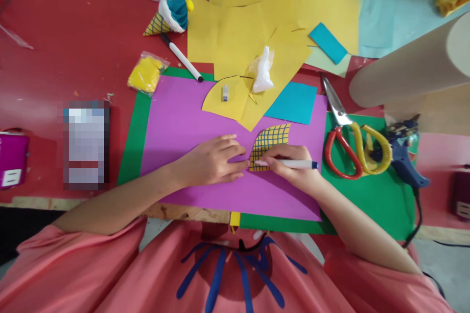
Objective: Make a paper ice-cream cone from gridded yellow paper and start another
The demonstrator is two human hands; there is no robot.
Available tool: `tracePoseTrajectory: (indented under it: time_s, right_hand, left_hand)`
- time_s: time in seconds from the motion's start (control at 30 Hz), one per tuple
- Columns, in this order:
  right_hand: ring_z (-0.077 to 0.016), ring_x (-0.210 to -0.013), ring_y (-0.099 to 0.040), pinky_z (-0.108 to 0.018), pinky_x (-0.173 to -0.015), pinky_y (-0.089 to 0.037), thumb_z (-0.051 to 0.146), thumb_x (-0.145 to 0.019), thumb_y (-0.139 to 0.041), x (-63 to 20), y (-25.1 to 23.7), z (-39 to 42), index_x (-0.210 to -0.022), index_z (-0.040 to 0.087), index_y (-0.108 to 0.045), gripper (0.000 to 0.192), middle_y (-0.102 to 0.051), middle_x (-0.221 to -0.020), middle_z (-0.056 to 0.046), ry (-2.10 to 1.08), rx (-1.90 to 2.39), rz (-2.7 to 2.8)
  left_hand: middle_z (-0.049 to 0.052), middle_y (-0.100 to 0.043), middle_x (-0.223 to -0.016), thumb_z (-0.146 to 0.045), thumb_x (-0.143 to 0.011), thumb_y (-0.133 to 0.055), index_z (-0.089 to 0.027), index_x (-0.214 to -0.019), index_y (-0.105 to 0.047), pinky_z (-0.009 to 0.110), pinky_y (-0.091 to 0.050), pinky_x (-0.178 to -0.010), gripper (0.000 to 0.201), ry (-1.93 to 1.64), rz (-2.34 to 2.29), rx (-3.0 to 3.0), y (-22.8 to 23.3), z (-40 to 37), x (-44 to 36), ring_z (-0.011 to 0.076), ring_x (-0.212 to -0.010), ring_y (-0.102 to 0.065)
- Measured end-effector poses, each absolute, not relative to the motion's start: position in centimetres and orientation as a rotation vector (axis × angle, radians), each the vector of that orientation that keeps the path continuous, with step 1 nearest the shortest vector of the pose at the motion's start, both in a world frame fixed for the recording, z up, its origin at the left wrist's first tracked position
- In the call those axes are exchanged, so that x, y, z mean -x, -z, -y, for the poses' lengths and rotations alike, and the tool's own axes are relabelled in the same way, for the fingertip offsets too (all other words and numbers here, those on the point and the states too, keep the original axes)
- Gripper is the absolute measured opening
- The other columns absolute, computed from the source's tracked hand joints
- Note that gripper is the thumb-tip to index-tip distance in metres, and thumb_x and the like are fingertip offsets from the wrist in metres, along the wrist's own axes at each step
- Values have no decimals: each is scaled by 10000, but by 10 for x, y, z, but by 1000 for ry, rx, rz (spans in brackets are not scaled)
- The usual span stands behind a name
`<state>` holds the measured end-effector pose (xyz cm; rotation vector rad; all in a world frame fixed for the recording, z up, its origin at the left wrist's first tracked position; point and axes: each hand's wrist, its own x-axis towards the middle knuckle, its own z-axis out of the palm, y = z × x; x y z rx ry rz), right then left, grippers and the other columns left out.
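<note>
While the purple sheet (176, 127) has loads of bare room on its near-left half, the far edge is crowded: a yellow paper cutout (229, 102) and a blue square (293, 102) overlap it there. It lies on a green sheet (130, 142) on the red table (73, 34).

Off to the right, just past the purple edge, there's a pair of scissors (345, 144) and a glue gun (402, 154), so not much elbow space that side. A black-capped marker (181, 57) and a yellow packet (145, 74) sit well clear on the far left.

The left hand (215, 160) is flat, fingers together, tips pressing the near-left edge of the gridded yellow piece (270, 144). The right hand (290, 166) pinches a white pen (290, 163), tip touching the piece's bottom edge.
</note>
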<state>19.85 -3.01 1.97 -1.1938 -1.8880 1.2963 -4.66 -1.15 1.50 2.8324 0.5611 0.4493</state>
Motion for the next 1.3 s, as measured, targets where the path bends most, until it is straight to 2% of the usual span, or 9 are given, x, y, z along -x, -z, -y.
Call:
tracePoseTrajectory:
  time_s: [0.1, 0.27, 0.87, 1.3]
  right_hand:
    - [-138, -716, -681, -235, -648, -516, 286, -873, -597, -198, -19, 30, -851, 171, -701, 156, -738, -810, -39, -1252, 1267, 1849]
    - [-143, -744, -692, -240, -683, -528, 257, -868, -600, -196, -19, 30, -859, 175, -700, 130, -745, -830, -38, -1243, 1248, 1892]
    - [-124, -655, -645, -244, -626, -493, 224, -865, -585, -196, -17, 31, -759, 161, -697, 166, -714, -716, -30, -1276, 1062, 1973]
    - [-120, -585, -593, -254, -579, -451, 229, -849, -597, -197, -18, 30, -707, 161, -694, 184, -667, -631, -23, -1280, 1018, 2036]
  left_hand:
    - [86, -630, -1040, -315, -893, -586, -212, -1021, -713, 453, -501, -994, 208, -448, -555, -2827, -15, 12, 47, 244, -1038, -575]
    - [80, -640, -1050, -340, -899, -574, -219, -1012, -713, 427, -500, -987, 215, -427, -554, -2849, -16, 11, 48, 238, -1055, -578]
    - [62, -659, -1018, -315, -901, -573, -220, -977, -715, 382, -502, -982, 186, -463, -562, -2862, -19, 11, 47, 210, -1031, -588]
    - [70, -664, -1028, -312, -904, -566, -213, -1001, -710, 399, -499, -988, 199, -453, -550, -2849, -18, 11, 47, 216, -1038, -592]
